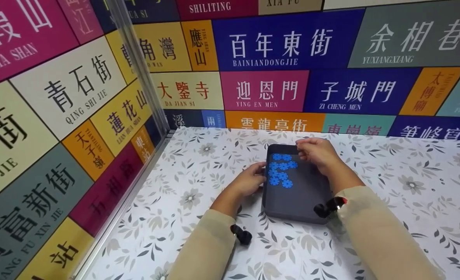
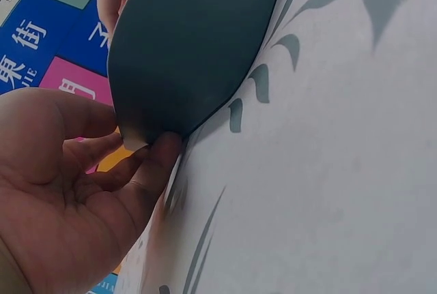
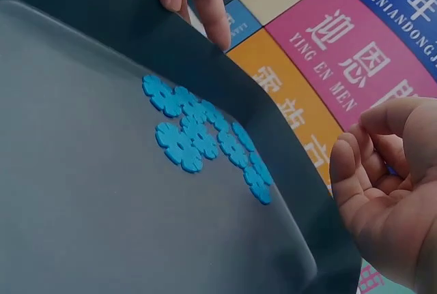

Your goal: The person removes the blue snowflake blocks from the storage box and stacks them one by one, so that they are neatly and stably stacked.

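Observation:
A dark grey rectangular tray (image 1: 304,206) lies on the table. Several blue snowflake-shaped plastic discs (image 3: 179,147) lie flat near one end of it, some of them touching. My left hand (image 1: 250,179) grips the tray's left side; in the left wrist view its thumb and fingertips (image 2: 164,151) pinch the wall near a corner. Over the tray's far right corner is my right hand (image 1: 318,153). Its fingers are curled with the thumb against the index finger (image 3: 348,154), and no object shows between them. A little blue appears between the fingers, perhaps the wall behind.
A white tablecloth (image 1: 191,198) with grey flowers and leaves covers the table. Behind it and on the left stand walls with coloured panels (image 1: 265,91) bearing Chinese place names. A black wrist device (image 1: 241,235) is strapped at each beige sleeve (image 1: 204,247).

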`<move>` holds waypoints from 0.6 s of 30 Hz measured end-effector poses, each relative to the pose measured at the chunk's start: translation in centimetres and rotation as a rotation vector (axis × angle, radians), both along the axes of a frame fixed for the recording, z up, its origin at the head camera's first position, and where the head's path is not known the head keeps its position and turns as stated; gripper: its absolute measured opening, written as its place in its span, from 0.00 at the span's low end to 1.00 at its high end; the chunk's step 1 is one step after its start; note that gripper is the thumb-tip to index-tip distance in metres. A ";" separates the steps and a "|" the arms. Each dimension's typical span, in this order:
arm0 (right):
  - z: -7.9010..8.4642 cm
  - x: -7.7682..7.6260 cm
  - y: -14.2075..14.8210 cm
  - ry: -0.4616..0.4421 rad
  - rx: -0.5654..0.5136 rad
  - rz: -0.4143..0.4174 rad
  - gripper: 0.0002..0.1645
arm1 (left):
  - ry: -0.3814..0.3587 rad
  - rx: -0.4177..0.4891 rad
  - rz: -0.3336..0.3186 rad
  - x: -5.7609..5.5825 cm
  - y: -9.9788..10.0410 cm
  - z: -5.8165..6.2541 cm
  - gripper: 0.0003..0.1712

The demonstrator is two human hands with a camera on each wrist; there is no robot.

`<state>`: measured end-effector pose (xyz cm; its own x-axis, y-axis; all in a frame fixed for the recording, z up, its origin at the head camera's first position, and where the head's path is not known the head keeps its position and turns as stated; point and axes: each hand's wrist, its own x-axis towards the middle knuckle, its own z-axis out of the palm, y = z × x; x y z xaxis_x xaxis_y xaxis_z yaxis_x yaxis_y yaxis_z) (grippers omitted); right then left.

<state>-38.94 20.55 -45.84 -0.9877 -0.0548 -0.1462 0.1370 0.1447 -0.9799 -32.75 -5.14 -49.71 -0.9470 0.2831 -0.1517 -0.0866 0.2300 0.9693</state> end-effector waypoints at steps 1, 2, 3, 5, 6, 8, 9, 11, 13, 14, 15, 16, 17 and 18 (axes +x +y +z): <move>-0.1 -0.3 -0.1 -0.004 0.007 -0.003 0.17 | -0.004 0.002 0.004 0.0 0.0 0.0 0.36; -0.3 -0.5 -0.2 -0.006 0.008 -0.007 0.17 | -0.008 0.007 0.006 0.0 -0.1 0.0 0.37; -0.4 -0.8 -0.3 -0.012 0.008 -0.010 0.18 | -0.011 0.009 0.007 -0.1 -0.1 0.0 0.37; -0.8 -1.2 -0.4 -0.020 0.006 -0.015 0.19 | -0.012 0.008 0.003 -0.1 -0.1 0.0 0.37; -0.9 -1.4 -0.4 -0.022 0.013 -0.021 0.19 | -0.009 0.004 0.002 -0.1 0.0 0.0 0.37; -1.4 -1.7 -0.3 -0.025 0.032 -0.032 0.22 | -0.004 -0.003 -0.001 0.0 0.0 0.1 0.37; -1.6 -1.8 -0.3 -0.027 0.048 -0.032 0.23 | -0.002 -0.010 -0.001 0.0 0.0 0.2 0.36; -2.1 -1.7 -0.2 -0.028 0.084 -0.020 0.25 | -0.005 -0.022 0.003 0.1 0.0 0.2 0.36; -2.5 -1.7 -0.2 -0.021 0.123 0.002 0.26 | -0.009 -0.027 0.010 0.1 0.0 0.2 0.36; -2.7 -1.6 -0.3 -0.014 0.146 0.015 0.25 | -0.011 -0.028 0.013 0.1 0.0 0.2 0.36; -2.9 -1.6 -0.3 -0.002 0.172 0.032 0.26 | -0.014 -0.029 0.018 0.1 0.0 0.2 0.36; -3.0 -1.6 -0.4 0.008 0.196 0.043 0.25 | -0.015 -0.028 0.019 0.1 0.0 0.2 0.37; -3.2 -1.6 -0.5 0.019 0.221 0.056 0.26 | -0.017 -0.026 0.022 0.1 -0.1 0.1 0.37; -3.3 -1.6 -0.6 0.029 0.246 0.060 0.25 | -0.018 -0.023 0.023 0.0 -0.1 0.1 0.37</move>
